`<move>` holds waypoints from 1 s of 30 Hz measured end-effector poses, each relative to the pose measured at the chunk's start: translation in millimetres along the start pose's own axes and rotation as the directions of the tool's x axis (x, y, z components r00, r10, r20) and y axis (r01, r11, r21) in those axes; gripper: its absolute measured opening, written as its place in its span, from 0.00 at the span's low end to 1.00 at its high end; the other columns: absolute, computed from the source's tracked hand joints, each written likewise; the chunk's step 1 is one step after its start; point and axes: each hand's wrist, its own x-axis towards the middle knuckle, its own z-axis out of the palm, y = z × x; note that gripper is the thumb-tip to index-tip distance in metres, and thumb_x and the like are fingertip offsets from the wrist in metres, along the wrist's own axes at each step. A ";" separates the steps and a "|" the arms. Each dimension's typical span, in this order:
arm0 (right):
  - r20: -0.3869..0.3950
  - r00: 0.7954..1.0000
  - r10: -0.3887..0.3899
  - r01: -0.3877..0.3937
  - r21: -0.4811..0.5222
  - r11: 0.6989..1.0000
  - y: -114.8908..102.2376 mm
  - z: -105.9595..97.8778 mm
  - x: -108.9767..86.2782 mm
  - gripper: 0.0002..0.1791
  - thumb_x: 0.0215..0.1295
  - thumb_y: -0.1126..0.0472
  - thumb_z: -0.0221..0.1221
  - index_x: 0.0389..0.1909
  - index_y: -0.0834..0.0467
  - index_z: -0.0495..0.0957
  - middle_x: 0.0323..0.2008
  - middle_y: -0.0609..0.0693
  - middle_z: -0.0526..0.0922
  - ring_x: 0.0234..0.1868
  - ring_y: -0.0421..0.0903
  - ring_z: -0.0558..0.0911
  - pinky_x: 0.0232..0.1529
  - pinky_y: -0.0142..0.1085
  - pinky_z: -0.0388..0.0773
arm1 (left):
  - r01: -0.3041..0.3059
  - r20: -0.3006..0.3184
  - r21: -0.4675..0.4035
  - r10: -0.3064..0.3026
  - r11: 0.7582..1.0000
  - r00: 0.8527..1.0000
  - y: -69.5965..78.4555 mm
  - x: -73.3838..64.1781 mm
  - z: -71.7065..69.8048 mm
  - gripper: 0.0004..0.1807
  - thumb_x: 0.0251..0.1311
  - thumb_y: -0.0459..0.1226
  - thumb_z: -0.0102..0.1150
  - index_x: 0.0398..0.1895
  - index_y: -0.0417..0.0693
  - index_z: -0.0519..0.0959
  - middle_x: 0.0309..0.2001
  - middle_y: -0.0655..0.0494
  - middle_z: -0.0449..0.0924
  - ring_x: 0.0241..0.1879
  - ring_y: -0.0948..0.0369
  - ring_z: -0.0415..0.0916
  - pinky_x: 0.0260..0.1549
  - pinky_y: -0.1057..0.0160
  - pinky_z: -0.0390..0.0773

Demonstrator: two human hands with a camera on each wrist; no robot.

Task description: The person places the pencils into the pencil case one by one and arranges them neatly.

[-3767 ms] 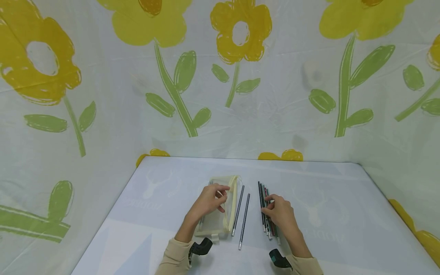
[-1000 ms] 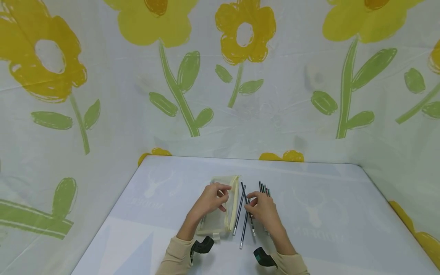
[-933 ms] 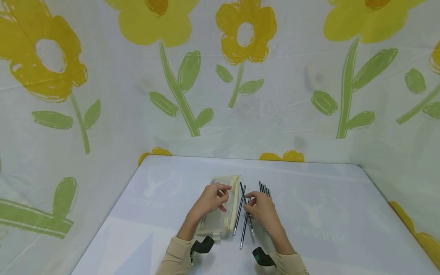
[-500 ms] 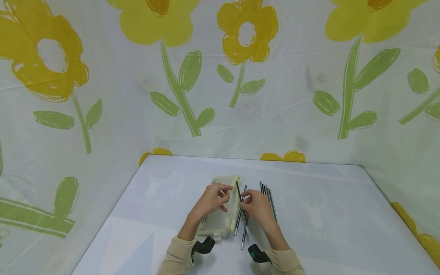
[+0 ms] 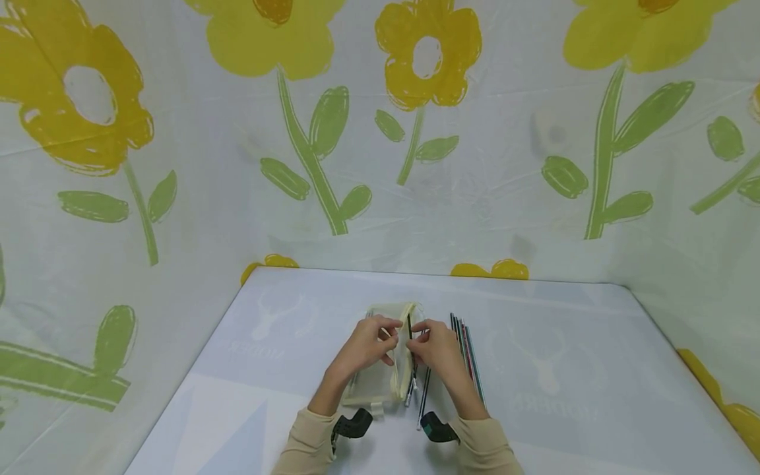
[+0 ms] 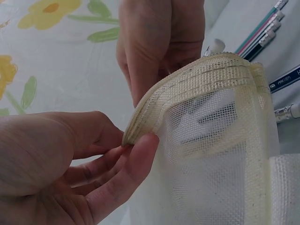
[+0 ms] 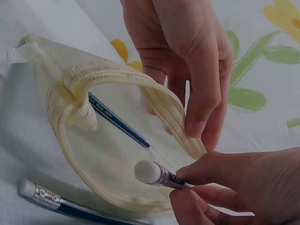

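A pale yellow mesh zip pencil case (image 5: 373,388) lies on the table, its mouth held apart. My left hand (image 5: 369,342) pinches one zipped edge of that mouth between thumb and fingers. In my right hand (image 5: 438,348) is a dark pencil (image 7: 169,179), pinched near its white eraser, at the opening. The right wrist view shows the pencil's eraser end outside; its far end is hidden behind the fingers. Inside the case lies a dark blue pencil (image 7: 117,121). Just outside the mouth rests another blue pencil (image 7: 65,206) with a white eraser.
Several pencils (image 5: 470,359) lie side by side to the right of my right hand. One loose pencil (image 5: 424,396) lies between the case and that row. Behind the table (image 5: 570,422) hangs a flower-printed cloth (image 5: 475,198).
My right hand has gone from the row of pencils leftward to the case's mouth, bringing a pencil with it. The left hand keeps its pinch on the case edge.
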 end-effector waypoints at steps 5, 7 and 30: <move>-0.007 1.000 0.003 -0.003 0.017 1.000 -3.4 1.8 0.7 0.16 0.57 0.63 0.67 0.47 0.63 0.82 0.27 0.53 0.87 0.18 0.43 0.84 0.19 0.31 0.81 | -0.002 -0.004 0.005 0.003 1.000 1.000 0.7 0.4 0.0 0.20 0.65 0.28 0.50 0.59 0.36 0.77 0.40 0.47 0.77 0.34 0.55 0.83 0.23 0.57 0.89; -0.004 1.000 0.001 -0.001 0.023 1.000 -4.1 2.5 0.7 0.16 0.57 0.63 0.67 0.47 0.63 0.82 0.26 0.53 0.87 0.18 0.45 0.84 0.19 0.31 0.81 | -0.006 -0.005 0.003 0.006 1.000 1.000 0.7 0.6 -0.1 0.20 0.65 0.27 0.50 0.59 0.35 0.77 0.40 0.46 0.77 0.34 0.56 0.83 0.23 0.57 0.89; 0.020 1.000 0.001 -0.001 0.021 1.000 -5.8 6.6 1.1 0.17 0.59 0.61 0.67 0.47 0.64 0.81 0.24 0.51 0.85 0.19 0.46 0.84 0.18 0.29 0.75 | -0.021 -0.004 -0.020 0.021 1.000 1.000 -0.8 0.5 -1.9 0.20 0.64 0.27 0.50 0.59 0.31 0.76 0.40 0.43 0.77 0.38 0.48 0.83 0.23 0.56 0.89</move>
